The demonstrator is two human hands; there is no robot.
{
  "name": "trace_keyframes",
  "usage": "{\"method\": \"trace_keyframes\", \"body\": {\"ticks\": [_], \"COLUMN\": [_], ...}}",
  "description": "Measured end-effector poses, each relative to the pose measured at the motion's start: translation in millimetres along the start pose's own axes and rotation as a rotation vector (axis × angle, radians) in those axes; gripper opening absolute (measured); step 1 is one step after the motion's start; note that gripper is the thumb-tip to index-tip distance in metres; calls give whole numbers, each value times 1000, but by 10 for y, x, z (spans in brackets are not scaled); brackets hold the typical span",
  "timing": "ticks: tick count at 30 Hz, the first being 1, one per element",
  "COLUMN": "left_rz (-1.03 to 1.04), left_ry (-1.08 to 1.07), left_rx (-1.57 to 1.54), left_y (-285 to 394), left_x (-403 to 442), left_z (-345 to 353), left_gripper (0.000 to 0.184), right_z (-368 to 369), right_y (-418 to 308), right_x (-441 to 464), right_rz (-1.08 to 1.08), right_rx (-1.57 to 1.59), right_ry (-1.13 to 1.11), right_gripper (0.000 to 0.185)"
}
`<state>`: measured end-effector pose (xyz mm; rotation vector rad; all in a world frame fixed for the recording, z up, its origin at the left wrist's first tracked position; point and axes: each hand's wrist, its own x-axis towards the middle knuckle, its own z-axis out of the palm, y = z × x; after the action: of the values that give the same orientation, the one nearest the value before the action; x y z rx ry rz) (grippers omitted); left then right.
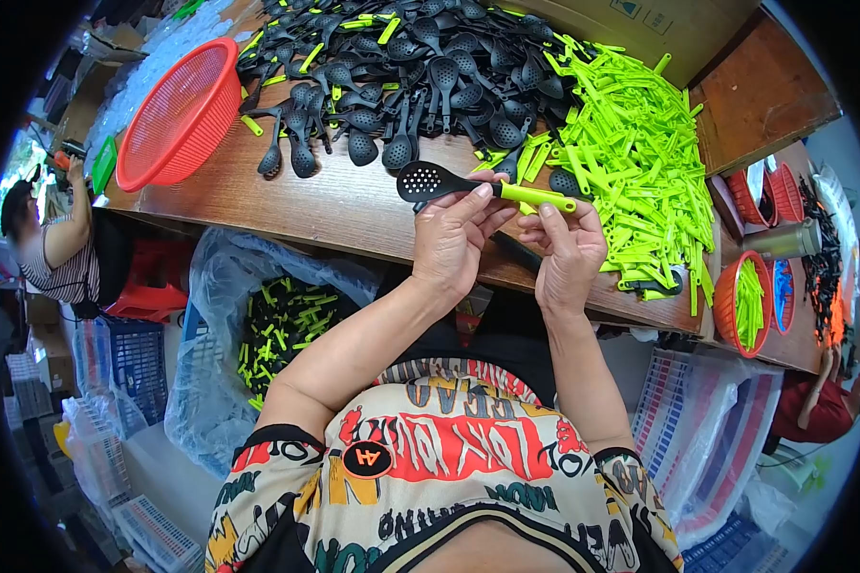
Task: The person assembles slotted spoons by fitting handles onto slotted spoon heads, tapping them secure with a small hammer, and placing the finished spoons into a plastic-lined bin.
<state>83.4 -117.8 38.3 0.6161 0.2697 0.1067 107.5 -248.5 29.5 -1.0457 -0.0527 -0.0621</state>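
Between my two hands is a black slotted spoon (428, 181) with a bright green handle (537, 197), held level above the table's front edge. My left hand (452, 237) pinches it where the black neck meets the green. At the handle's far end, the thumb and fingers of my right hand (568, 250) are closed on the green part. Behind them on the table lies a heap of black spoon heads (441, 78), many with holes. To the right is a large pile of loose green handles (631, 158).
A red plastic basket (177, 119) stands at the table's left. Below it, a plastic-lined crate (205, 358) contains green-and-black pieces. More red baskets (741, 310) stand on the right. A cardboard box (678, 33) borders the back. Other people (62, 239) sit at far left and far right.
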Motion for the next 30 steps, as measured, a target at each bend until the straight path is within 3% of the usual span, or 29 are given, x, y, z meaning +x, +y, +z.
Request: {"method": "trace_keyframes", "body": {"ticks": [5,7,9,12,13,16,17,19,21,28,29,30], "left_rz": [61,174,184,242,245,266,299,355,345,288,254,70], "left_ry": [-5,9,16,-94,-125,-195,-225,-283,-288,-304,-381,-446], "left_rx": [25,157,167,258,254,252,310,386,370,401,384,254], "left_y": [-25,-43,6,94,131,125,129,155,187,287,315,418], "left_x": [-6,11,34,30,19,26,12,3,-18,-91,-7,78], "left_z": [-13,-28,-50,-62,-35,-36,-39,-55,-50,-73,-149,-274], "left_gripper": [23,23,26,26,27,31,32,36,37,44,45,42], "right_z": [-26,-53,-56,-16,-19,-16,3,31,58,48,19,-44], "right_y": [32,8,-54,-117,-159,-328,-340,-338,-323,-275,-313,-359], "right_x": [1,6,14,12,31,64,58,51,-6,-3,29,73], "right_rz": [49,90,240,-315,-342,-316,-317,-526,-486,-742,-828,-885], "right_rx": [-88,-142,-371,-785,-742,-839,-841,-982,-983,-1008,-1018,-1052], "right_ry": [19,5,-46,0,-28,-404,-400,-449,-442,-424,-462,-507], "right_gripper": [15,15,17,28,29,16,16,15,15,21,24,27]}}
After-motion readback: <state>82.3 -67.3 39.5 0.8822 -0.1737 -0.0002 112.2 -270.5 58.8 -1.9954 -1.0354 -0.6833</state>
